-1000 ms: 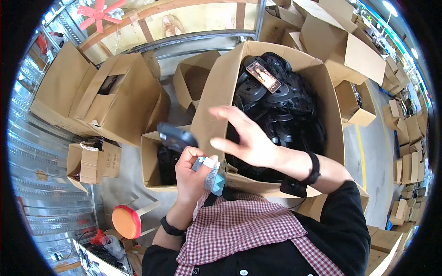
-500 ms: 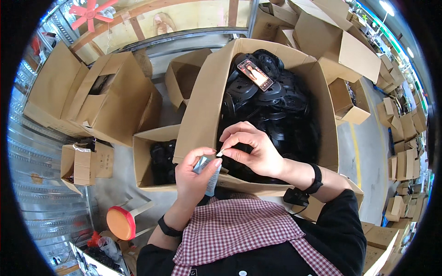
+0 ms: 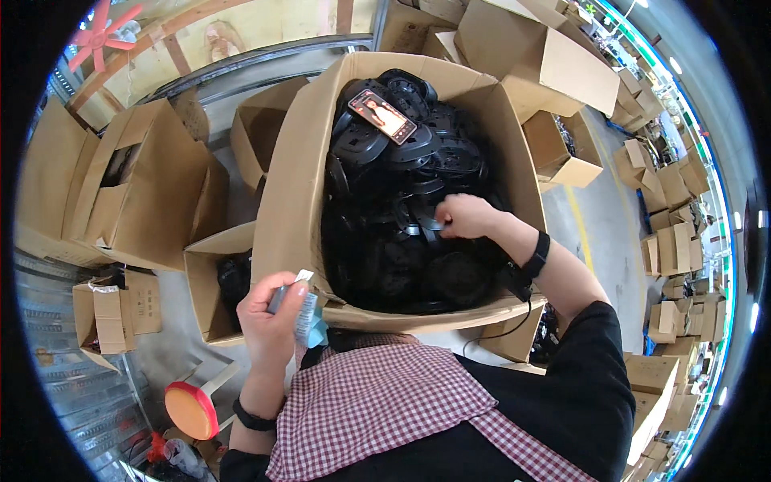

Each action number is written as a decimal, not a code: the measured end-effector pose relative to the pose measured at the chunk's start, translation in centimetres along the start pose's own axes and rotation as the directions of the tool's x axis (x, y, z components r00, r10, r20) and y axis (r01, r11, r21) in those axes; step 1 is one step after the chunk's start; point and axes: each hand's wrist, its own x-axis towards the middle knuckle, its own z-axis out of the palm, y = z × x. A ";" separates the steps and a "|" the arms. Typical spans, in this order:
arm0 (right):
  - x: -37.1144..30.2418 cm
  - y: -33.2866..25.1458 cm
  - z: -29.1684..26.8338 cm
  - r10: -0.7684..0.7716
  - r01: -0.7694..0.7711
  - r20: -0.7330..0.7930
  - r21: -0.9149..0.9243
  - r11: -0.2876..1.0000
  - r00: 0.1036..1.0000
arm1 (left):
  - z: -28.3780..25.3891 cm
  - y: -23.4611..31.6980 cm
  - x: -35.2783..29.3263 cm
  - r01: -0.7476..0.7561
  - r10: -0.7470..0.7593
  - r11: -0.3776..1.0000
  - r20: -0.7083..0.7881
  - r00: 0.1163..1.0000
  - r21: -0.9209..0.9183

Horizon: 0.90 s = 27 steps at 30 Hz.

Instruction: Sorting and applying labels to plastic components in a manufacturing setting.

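My left hand (image 3: 269,317) pinches a small light-blue packet (image 3: 305,323) with a whitish tip, just outside the near left edge of a large cardboard box (image 3: 293,173). Inside that box lies a heap of glossy black plastic parts (image 3: 422,149), rounded in shape. Over the right part of the heap, my right hand (image 3: 468,217) is closed, its fingers curled downward. What those fingers hold, if anything, is hidden. A phone (image 3: 382,116) with a lit screen rests on the black parts toward the far side.
A smaller carton (image 3: 210,297) with black parts stands left of the large box. Other open cartons (image 3: 161,181) crowd the left and a carton (image 3: 566,153) stands at the right. A round orange-topped stool (image 3: 191,410) is at lower left. A cable hangs near my right wrist.
My right hand has left the packet's tip and moved rightward over the black parts. My left hand has lowered leftward with the packet. The whole view has shifted.
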 end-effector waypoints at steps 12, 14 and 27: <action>0.3 0.6 5.2 -0.089 0.084 -0.010 -0.226 0.970 0.996 | -0.1 0.0 0.4 0.113 -0.107 0.983 0.051 0.993 -0.142; -0.3 0.0 2.1 -0.228 0.301 -0.386 0.138 0.944 0.894 | -0.2 -0.1 0.4 0.139 -0.128 0.984 0.102 0.987 -0.108; -4.4 -11.9 -1.9 -0.364 0.532 -0.622 0.782 -0.324 0.693 | 2.1 1.2 1.1 0.043 -0.046 0.999 0.394 0.918 0.015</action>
